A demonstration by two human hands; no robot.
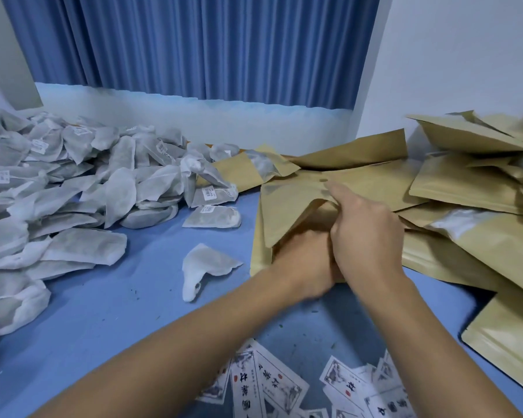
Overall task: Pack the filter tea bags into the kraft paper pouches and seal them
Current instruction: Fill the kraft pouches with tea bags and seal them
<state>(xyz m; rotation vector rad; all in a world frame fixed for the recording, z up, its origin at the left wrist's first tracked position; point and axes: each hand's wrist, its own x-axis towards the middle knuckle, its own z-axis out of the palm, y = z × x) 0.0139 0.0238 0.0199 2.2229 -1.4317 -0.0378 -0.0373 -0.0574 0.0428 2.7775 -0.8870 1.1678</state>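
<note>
A kraft paper pouch point(287, 206) lies open-mouthed toward me on the blue surface at centre. My left hand point(302, 260) is pushed into its mouth, fingers hidden inside. My right hand point(363, 230) grips the pouch's upper lip and holds it up. A large heap of white filter tea bags point(73, 188) covers the left side. One loose tea bag point(206, 267) lies just left of my hands. What my left hand holds inside the pouch is hidden.
A pile of kraft pouches point(465, 188) fills the right side up to the white wall. Printed label cards point(272, 387) lie scattered at the near edge. Another pouch point(501, 342) sits at the lower right. A blue curtain hangs behind.
</note>
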